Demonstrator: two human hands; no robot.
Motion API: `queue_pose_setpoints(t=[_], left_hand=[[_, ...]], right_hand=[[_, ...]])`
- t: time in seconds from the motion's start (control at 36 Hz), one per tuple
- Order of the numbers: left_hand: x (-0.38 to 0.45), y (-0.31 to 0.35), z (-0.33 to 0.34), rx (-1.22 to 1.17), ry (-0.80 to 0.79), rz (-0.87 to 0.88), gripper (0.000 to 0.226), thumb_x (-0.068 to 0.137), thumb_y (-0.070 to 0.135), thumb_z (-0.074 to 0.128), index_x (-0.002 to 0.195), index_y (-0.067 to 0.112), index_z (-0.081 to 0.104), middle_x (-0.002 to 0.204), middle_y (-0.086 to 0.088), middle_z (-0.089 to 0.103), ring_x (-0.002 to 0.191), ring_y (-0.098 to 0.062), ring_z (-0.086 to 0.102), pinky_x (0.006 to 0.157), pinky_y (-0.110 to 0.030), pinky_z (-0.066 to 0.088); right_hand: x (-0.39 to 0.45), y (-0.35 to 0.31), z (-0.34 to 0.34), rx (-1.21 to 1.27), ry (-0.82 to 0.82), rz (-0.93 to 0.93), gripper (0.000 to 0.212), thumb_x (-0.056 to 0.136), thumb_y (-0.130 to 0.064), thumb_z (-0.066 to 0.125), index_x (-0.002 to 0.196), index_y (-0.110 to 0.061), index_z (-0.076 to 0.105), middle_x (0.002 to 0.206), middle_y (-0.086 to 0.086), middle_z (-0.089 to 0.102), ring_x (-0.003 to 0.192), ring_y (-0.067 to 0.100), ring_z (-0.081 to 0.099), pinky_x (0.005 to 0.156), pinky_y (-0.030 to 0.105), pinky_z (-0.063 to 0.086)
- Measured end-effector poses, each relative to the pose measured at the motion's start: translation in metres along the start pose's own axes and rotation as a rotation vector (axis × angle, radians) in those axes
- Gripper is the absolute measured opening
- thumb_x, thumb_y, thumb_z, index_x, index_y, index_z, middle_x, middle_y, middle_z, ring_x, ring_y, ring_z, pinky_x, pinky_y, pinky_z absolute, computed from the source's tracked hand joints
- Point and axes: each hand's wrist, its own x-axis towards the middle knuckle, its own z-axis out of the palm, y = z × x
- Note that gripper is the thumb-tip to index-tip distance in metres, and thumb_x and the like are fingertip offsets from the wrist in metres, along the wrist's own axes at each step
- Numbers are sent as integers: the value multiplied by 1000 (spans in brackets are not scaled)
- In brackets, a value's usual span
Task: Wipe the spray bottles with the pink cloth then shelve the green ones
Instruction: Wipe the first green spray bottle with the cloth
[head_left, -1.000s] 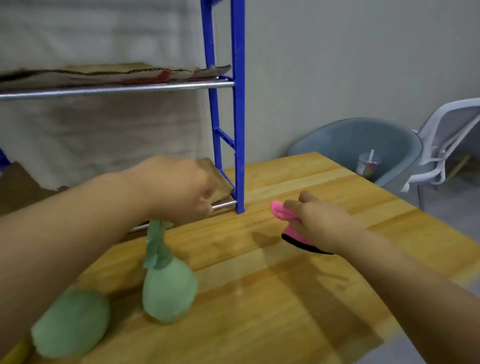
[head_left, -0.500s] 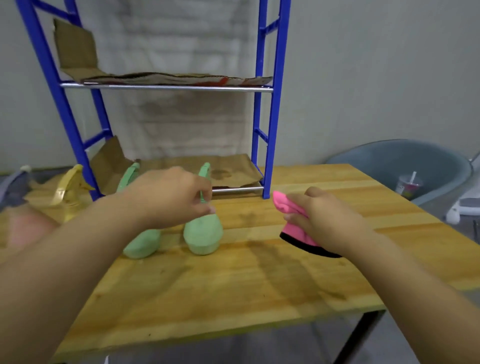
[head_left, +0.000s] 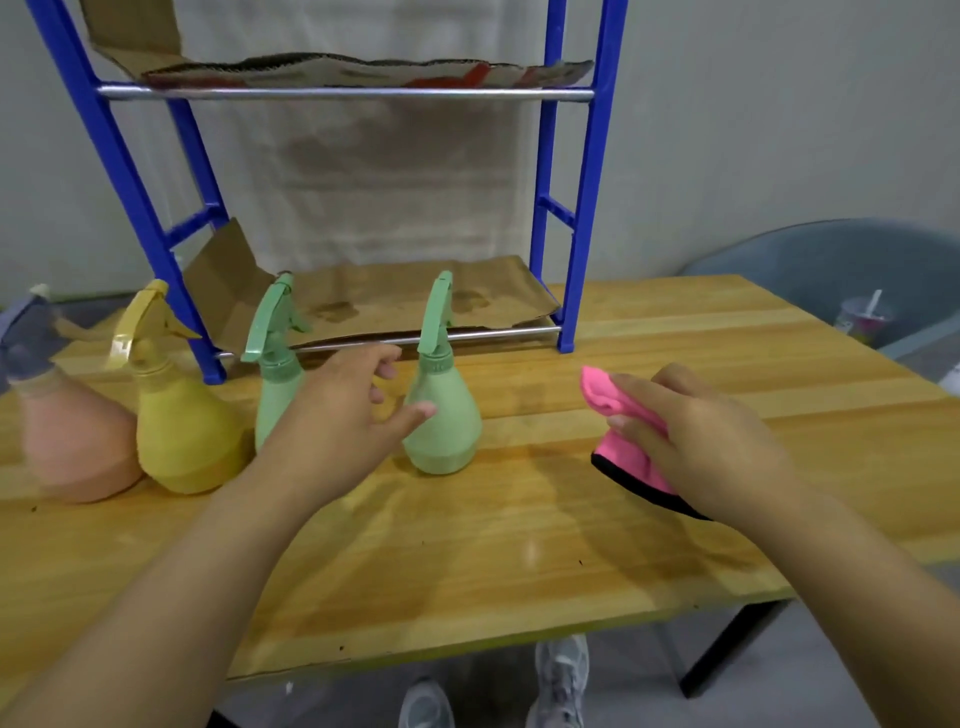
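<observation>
Green spray bottles stand upright at centre frame on the wooden table: the right green bottle just ahead of your left hand, the left green bottle partly hidden behind it. Your left fingers are spread and loose, holding nothing, thumb close to the right bottle's belly; your right hand, at right of centre, grips the bunched pink cloth. A careless reach could tip these narrow-necked bottles or knock one into the other. Left of them stand a yellow bottle and a peach bottle. Behind, the blue rack holds loose cardboard; its front rail may catch a bottle's base going in.
</observation>
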Motion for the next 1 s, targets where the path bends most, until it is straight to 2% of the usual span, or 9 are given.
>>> queue_pose_setpoints(t=[0.11, 0.19, 0.31, 0.42, 0.5, 0.56, 0.67, 0.86, 1.0], left_hand=[[15, 1, 8, -22, -3, -10, 68, 80, 51, 63, 139, 25, 40, 128, 8, 52, 94, -6, 49, 79, -25, 42], [23, 8, 13, -74, -21, -1, 61, 83, 49, 60, 138, 29, 41, 124, 12, 52, 95, -7, 48, 82, -27, 42], [30, 11, 19, -207, -24, -9, 48, 83, 44, 62, 129, 33, 48, 112, 24, 50, 101, -2, 49, 87, -26, 43], [34, 12, 26, -432, 4, -11, 28, 82, 30, 69, 105, 41, 57, 99, 32, 59, 97, 13, 54, 86, -21, 45], [35, 13, 31, -539, 26, 11, 28, 77, 22, 75, 97, 38, 63, 95, 23, 67, 90, 9, 61, 81, -15, 49], [37, 14, 34, -560, 32, 47, 29, 74, 19, 77, 93, 37, 65, 93, 20, 69, 89, 6, 63, 83, -18, 51], [43, 17, 39, -523, 31, 104, 32, 73, 21, 78, 89, 45, 63, 99, 30, 64, 89, 6, 62, 85, -22, 51], [57, 19, 44, -469, 28, 206, 28, 75, 17, 77, 98, 30, 72, 89, 34, 66, 84, 6, 64, 74, -11, 49], [68, 20, 46, -440, 22, 228, 33, 71, 20, 79, 101, 31, 73, 88, 40, 64, 85, 8, 63, 75, -11, 49]], right_hand=[[10, 3, 5, 28, 67, -9, 44, 94, -45, 45, 137, -35, 47, 108, -2, 50, 79, 29, 57, 63, 39, 48], [20, 1, 8, 55, 113, -27, 45, 93, -44, 45, 137, -34, 48, 110, -2, 49, 76, 28, 56, 61, 38, 47], [30, -5, 6, 109, 166, -80, 44, 91, -42, 47, 131, -30, 55, 116, -2, 48, 68, 29, 56, 57, 41, 48], [39, -7, 8, 200, 194, -147, 38, 90, -34, 57, 127, -27, 60, 111, -1, 53, 69, 32, 59, 57, 45, 50], [43, -8, 10, 300, 232, -196, 38, 88, -33, 60, 126, -27, 61, 104, -5, 55, 77, 26, 60, 61, 46, 51], [45, -10, 10, 338, 252, -235, 42, 87, -37, 55, 127, -28, 60, 104, -7, 55, 81, 21, 58, 62, 45, 51], [49, -13, 8, 384, 306, -349, 42, 89, -34, 53, 130, -27, 57, 105, -4, 55, 81, 18, 57, 61, 44, 51], [64, -17, 13, 154, 278, -572, 43, 93, -35, 50, 134, -39, 41, 107, 0, 47, 58, 21, 50, 40, 38, 47], [90, -15, 9, 72, 304, -576, 38, 90, -35, 44, 128, -36, 47, 101, 10, 59, 54, 22, 51, 38, 30, 44]])
